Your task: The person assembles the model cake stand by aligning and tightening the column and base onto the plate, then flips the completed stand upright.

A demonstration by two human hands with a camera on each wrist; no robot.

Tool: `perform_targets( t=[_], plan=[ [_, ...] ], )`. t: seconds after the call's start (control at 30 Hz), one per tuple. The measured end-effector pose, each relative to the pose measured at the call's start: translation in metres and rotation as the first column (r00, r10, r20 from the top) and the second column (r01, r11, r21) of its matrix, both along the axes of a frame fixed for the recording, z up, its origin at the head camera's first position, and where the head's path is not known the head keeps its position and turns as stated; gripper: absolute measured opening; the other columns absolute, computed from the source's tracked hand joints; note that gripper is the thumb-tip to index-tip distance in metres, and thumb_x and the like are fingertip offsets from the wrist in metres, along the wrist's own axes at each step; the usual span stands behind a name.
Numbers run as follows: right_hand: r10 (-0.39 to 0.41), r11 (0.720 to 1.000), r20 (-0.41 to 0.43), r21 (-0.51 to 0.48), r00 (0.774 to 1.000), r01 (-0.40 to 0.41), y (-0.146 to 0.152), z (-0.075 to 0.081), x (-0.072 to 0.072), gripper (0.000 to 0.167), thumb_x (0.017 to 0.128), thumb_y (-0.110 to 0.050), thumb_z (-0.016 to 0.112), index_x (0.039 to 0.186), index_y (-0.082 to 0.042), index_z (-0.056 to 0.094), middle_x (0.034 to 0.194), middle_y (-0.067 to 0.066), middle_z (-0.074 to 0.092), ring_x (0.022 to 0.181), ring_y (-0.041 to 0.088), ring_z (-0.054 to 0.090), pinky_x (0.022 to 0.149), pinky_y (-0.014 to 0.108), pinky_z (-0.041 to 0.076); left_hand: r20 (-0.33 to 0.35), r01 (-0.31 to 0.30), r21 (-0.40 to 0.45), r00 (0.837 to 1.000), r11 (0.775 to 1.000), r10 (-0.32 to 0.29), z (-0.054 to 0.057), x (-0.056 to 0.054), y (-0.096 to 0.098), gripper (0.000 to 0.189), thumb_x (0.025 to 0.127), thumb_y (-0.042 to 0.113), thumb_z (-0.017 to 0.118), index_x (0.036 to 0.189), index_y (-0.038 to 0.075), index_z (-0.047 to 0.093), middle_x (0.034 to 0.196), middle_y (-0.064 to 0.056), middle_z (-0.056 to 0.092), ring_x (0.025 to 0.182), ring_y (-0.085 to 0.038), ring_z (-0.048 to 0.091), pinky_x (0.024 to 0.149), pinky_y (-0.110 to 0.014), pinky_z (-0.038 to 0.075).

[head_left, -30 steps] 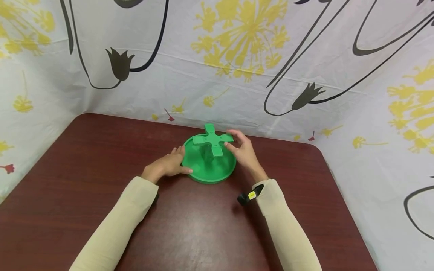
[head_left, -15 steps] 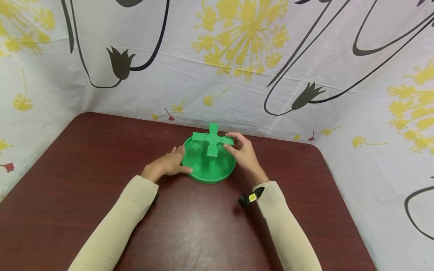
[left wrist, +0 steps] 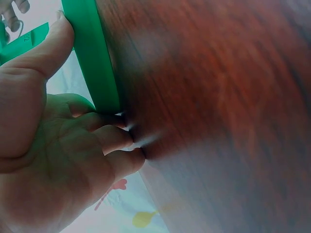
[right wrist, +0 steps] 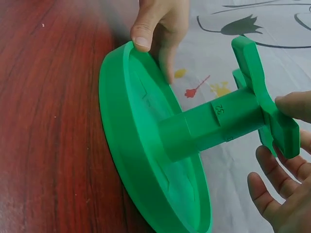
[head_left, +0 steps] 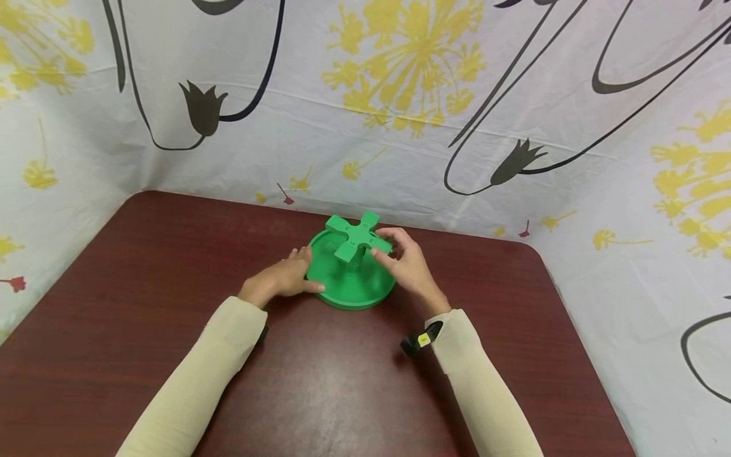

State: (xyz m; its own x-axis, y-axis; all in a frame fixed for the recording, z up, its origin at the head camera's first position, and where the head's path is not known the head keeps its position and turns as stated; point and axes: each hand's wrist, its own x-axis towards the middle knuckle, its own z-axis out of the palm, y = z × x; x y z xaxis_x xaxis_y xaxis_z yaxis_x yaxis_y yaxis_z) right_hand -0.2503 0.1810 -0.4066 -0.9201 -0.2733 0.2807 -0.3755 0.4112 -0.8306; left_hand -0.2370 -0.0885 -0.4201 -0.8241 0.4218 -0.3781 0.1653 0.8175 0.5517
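Note:
A green round base (head_left: 351,298) with a raised rim lies on the table. From its middle rises a stepped green post (right wrist: 211,124) with a raised "32" on it. On top sits a four-armed, cross-shaped green handle (head_left: 360,236). My left hand (head_left: 282,276) holds the base at its left side, thumb over the rim (left wrist: 92,58) and fingers along the outside. With thumb and fingertips my right hand (head_left: 414,266) pinches the right arm of the cross handle. In the right wrist view the other fingers of that hand hang below the handle.
The dark red wooden table (head_left: 331,381) ends just behind the base. A white sheet (head_left: 274,158) with printed flowers hangs behind and at both sides. A black wrist strap (head_left: 422,338) with a yellow tag is on the right wrist.
The cross handle has turned clockwise, seen from above, with my right hand shifting slightly toward me on its right arm. The left hand and the base keep their place.

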Motion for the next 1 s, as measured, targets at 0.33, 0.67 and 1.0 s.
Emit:
perform_targets(
  t=[0.33,0.67,1.0],
  plan=[
    [0.002,0.999,-0.046,0.046,0.999,0.000,-0.004,0.000,0.005,0.035,0.091,-0.014,0.073,0.124,-0.010,0.064,0.116,0.008,0.061,0.097,0.022,0.060,0.077,0.034,0.051,-0.003,0.006,-0.007,1.000,1.000,-0.006,-0.001,-0.001,0.000,0.098,0.098,0.043,0.061,0.157,-0.005,-0.002,0.165,-0.022,-0.002,0.152,-0.038,-0.003,0.123,-0.054,0.010],
    [-0.001,0.999,-0.025,0.055,1.000,0.002,-0.009,0.003,0.010,0.033,0.091,-0.017,0.074,0.123,-0.010,0.066,0.116,0.010,0.063,0.092,0.029,0.063,0.080,0.042,0.053,-0.010,0.008,0.007,1.000,1.000,-0.008,0.000,0.000,-0.001,0.098,0.098,0.041,0.061,0.156,-0.006,-0.001,0.164,-0.023,-0.002,0.152,-0.040,-0.003,0.123,-0.055,0.010],
    [-0.209,0.973,-0.066,-0.119,0.976,0.200,-0.005,0.011,-0.001,0.024,0.094,-0.012,0.068,0.111,0.004,0.069,0.099,0.022,0.069,0.083,0.029,0.063,0.071,0.026,0.050,-0.009,0.003,0.022,1.000,1.000,-0.003,0.000,0.001,0.000,0.097,0.098,0.040,0.062,0.156,-0.006,-0.001,0.164,-0.023,-0.002,0.152,-0.040,-0.003,0.122,-0.056,0.009]
  ],
)
